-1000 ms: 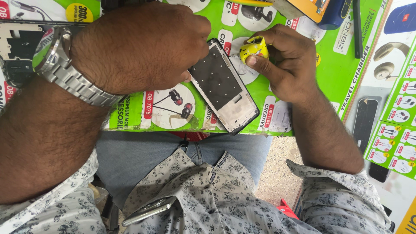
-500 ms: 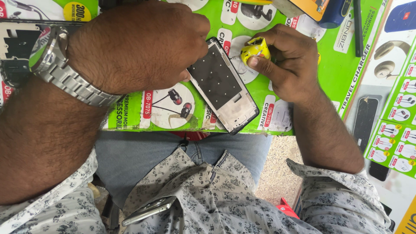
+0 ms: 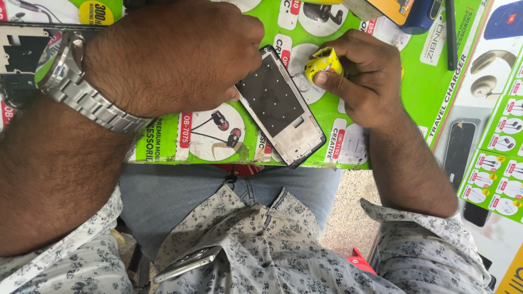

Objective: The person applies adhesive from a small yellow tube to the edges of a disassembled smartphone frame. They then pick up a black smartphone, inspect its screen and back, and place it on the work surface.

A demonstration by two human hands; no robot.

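A bare phone frame with a grey metal midplate lies tilted on the green printed table cover. My left hand, with a steel watch on the wrist, rests on the frame's upper left edge and holds it down. My right hand is closed around a small yellow roll of tape just to the right of the frame's top corner, thumb pressed against the roll.
Another stripped phone frame lies at the far left. A black phone lies at the right. A blue and yellow object and a thin black rod sit at the top right. A phone rests on my lap.
My right hand with the yellow roll has shifted slightly toward the frame's top corner. The left hand and frame have stayed put.
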